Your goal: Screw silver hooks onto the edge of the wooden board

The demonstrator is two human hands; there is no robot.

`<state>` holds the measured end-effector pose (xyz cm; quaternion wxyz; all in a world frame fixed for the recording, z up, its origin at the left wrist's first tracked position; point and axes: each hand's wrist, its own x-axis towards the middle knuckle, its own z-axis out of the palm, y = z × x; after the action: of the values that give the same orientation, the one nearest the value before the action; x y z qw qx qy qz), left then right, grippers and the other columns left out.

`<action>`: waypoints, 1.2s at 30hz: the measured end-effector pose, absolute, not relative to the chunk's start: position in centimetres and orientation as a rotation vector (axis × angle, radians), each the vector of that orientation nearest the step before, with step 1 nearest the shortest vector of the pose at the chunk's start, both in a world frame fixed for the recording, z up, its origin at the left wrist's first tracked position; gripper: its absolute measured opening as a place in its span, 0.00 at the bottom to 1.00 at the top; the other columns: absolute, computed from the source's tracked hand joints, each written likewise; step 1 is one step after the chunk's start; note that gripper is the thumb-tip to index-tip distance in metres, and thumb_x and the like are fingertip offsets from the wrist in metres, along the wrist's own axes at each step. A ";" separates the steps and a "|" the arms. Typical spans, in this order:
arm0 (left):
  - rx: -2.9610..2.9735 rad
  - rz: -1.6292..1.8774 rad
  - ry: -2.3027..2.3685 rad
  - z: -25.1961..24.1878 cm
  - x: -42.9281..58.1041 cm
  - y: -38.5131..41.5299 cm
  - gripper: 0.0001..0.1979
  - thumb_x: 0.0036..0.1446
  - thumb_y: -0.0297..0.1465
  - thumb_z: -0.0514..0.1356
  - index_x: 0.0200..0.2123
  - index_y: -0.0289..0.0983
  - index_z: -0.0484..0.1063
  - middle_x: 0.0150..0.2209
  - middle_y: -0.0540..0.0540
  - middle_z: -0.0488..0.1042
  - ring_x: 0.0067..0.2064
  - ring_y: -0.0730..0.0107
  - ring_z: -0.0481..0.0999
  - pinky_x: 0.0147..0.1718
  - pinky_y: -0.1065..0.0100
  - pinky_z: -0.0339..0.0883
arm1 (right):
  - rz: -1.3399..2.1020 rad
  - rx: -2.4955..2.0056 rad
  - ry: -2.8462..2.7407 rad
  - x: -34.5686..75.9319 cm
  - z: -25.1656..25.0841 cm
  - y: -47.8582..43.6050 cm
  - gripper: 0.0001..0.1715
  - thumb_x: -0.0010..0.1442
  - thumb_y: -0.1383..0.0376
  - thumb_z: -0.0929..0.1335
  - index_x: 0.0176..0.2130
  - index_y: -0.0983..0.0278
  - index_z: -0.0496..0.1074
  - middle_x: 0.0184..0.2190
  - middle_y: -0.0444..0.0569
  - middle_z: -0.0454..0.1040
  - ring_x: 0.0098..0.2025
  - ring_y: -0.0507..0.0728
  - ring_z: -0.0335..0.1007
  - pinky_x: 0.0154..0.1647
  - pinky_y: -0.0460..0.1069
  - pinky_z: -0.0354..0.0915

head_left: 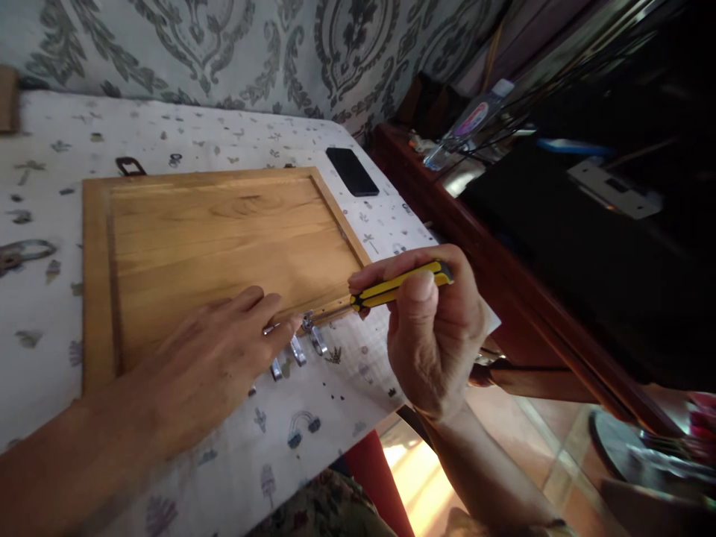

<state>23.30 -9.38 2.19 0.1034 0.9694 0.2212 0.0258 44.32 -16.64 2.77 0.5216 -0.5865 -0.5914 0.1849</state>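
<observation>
A framed wooden panel (224, 231) lies flat on a table with a patterned white cloth. Along its near edge sits a row of shiny metal hooks (297, 350). My left hand (224, 343) rests over that edge, its fingertips pinched at the metal piece, partly hiding it. My right hand (433, 321) grips a yellow and black screwdriver (397, 286), thumb along the handle. The shaft points left, its tip at the rightmost hook. Several small dark bits, perhaps screws, lie on the cloth in front of the panel.
A black phone (352, 171) lies behind the panel's right corner. Further right, a plastic bottle (470, 123) stands tilted in view on dark red furniture (441, 209). A metal clip-like item (25, 253) is at the far left. Patterned fabric hangs behind the table.
</observation>
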 end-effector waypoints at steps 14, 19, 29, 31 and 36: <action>2.492 0.486 0.666 0.9 21.7 -7.5 0.22 0.71 0.23 0.48 0.58 0.40 0.77 0.43 0.47 0.78 0.43 0.66 0.80 0.41 0.66 0.71 | 0.447 -1.299 -1.321 43.9 2.3 -16.6 0.18 0.75 0.45 0.62 0.43 0.53 0.67 0.36 0.47 0.78 0.32 0.58 0.75 0.29 0.54 0.73; 2.460 0.412 0.717 1.3 21.6 -7.3 0.21 0.72 0.27 0.47 0.52 0.40 0.80 0.46 0.45 0.81 0.46 0.62 0.81 0.45 0.62 0.73 | 0.373 -1.347 -1.316 43.8 2.4 -16.8 0.20 0.75 0.44 0.62 0.42 0.54 0.66 0.35 0.47 0.80 0.29 0.56 0.74 0.28 0.55 0.72; 2.512 0.492 0.753 1.0 21.1 -6.8 0.19 0.72 0.29 0.49 0.49 0.40 0.82 0.43 0.46 0.82 0.44 0.62 0.82 0.43 0.63 0.74 | 0.219 -1.258 -1.361 43.7 2.1 -16.5 0.15 0.78 0.52 0.63 0.42 0.58 0.69 0.33 0.40 0.81 0.25 0.50 0.73 0.26 0.48 0.71; 2.534 0.527 0.765 1.3 20.9 -6.6 0.19 0.71 0.29 0.50 0.48 0.41 0.82 0.43 0.46 0.82 0.42 0.62 0.82 0.42 0.63 0.74 | 0.182 -1.262 -1.371 43.7 2.1 -16.3 0.15 0.78 0.52 0.63 0.42 0.58 0.69 0.33 0.41 0.81 0.26 0.50 0.74 0.27 0.48 0.71; 2.537 0.552 0.882 2.3 19.7 -5.7 0.21 0.69 0.32 0.50 0.50 0.42 0.83 0.48 0.45 0.84 0.47 0.57 0.83 0.50 0.58 0.75 | 0.171 -1.300 -1.394 43.7 2.2 -16.0 0.16 0.77 0.50 0.63 0.41 0.57 0.69 0.33 0.43 0.81 0.30 0.54 0.78 0.31 0.51 0.73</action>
<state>19.70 -5.72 2.33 0.1984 0.9068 0.3154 0.1973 43.69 -16.04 2.24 0.5758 -0.5554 -0.5955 0.0732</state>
